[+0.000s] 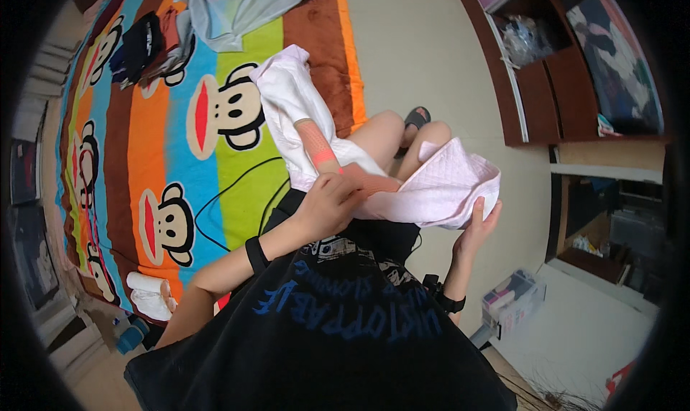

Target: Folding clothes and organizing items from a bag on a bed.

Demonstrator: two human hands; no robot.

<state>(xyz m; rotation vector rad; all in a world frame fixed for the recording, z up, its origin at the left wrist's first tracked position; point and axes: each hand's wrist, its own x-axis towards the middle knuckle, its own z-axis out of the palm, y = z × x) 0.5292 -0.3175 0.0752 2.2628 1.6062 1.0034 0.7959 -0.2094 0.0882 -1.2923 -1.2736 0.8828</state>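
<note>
Across my lap lies a pale pink and white quilted garment (438,195), partly spread out and partly bunched. Its white part reaches up to the left onto the bed, and a coral ribbed strip (314,144) runs along its middle. My left hand (330,202) is closed on the cloth at the lower end of this strip, fingers bent over it. At the right end, my right hand (480,226) grips the pink edge, thumb showing on the near side and the other fingers partly hidden by the fabric.
A bed with a striped monkey-print blanket (169,224) fills the left, with folded clothes (144,48) and a grey garment (251,12) on it. A black cable (208,210) crosses the blanket. Brown shelving (535,102) and a clear plastic box (512,299) stand on the right.
</note>
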